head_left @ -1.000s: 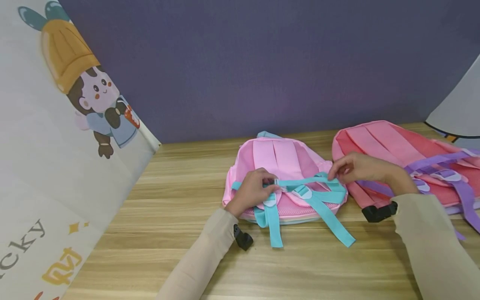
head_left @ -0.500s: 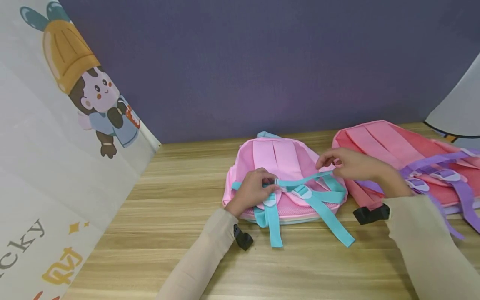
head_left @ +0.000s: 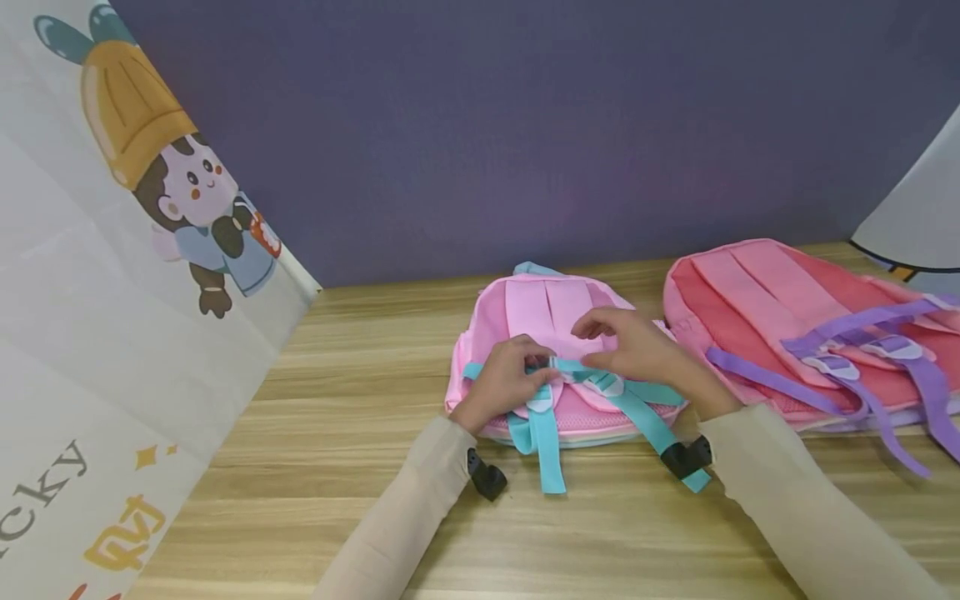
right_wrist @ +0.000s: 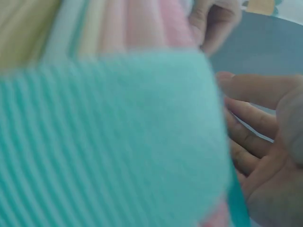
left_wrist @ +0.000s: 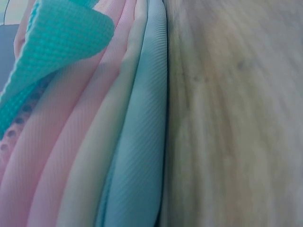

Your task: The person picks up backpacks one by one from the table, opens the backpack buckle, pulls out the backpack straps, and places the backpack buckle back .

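A small pink backpack [head_left: 491, 321] lies with its back panel and shoulder straps facing up. My left hand [head_left: 501, 383] pinches a turquoise strap [head_left: 573, 365] beside a small white clip across the middle of the bag. Just to its right, my right hand [head_left: 633, 350] hovers over the same strap with thumb and fingers loosely bent and apart, the thumb right at the webbing. In the right wrist view a turquoise strap end [right_wrist: 113, 142] fills the foreground and partly covers the right hand's fingers. White adjusters [head_left: 606, 383] sit on the turquoise straps, whose tails reach the table.
To the right lies a larger coral-pink backpack [head_left: 757, 292] with purple straps [head_left: 772, 387]. Both bags rest on a wood-grain table [head_left: 360, 367]. A dark blue panel [head_left: 525, 142] stands behind, and a white printed sheet [head_left: 67, 275] borders the left.
My right hand has slid leftward along the turquoise strap, from its right end to near the left hand. The left hand has stayed in place on the strap.
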Motion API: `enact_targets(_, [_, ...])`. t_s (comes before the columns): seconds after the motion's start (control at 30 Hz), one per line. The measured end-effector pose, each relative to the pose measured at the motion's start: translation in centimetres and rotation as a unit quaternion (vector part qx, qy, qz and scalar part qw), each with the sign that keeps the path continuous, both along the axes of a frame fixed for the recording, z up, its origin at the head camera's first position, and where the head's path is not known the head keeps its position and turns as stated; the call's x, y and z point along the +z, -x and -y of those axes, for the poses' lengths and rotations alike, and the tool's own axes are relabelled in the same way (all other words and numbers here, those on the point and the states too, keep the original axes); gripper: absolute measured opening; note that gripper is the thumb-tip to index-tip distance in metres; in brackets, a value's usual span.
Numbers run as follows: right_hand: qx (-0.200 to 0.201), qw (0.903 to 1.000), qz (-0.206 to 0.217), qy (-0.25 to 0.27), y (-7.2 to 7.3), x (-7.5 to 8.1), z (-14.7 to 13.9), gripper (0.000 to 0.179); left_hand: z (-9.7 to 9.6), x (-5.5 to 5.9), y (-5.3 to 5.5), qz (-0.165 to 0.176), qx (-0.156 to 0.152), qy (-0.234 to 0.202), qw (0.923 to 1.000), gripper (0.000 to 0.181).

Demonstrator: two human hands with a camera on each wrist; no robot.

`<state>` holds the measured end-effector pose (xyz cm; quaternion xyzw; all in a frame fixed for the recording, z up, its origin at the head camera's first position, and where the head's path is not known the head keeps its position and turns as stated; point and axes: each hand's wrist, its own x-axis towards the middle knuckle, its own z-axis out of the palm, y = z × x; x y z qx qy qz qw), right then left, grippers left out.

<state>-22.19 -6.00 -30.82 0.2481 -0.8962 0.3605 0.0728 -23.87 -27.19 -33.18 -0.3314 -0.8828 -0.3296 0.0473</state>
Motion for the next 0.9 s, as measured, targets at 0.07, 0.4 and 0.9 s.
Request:
enact_targets(0.07, [-0.002,0.9999,0.01,0.007,0.0,-0.3,0.6,0.034,0.0,0.1,0.0,0.001,-0.002,-0.003,1.0,0.021])
enact_targets(0.4, [0.02,0.9997,-0.005,0.013,0.0,-1.8,2.5,0.032,0.2,0.1,-0.1,-0.013,-0.003,-0.014,0.9998,0.023])
enact_targets(0.9, [0.003,0.9998,0.005,0.021,-0.2,-1.6,2.3,0.025,0.1,0.1,-0.3,-0.012,0.008,-0.02,0.9997,0.024])
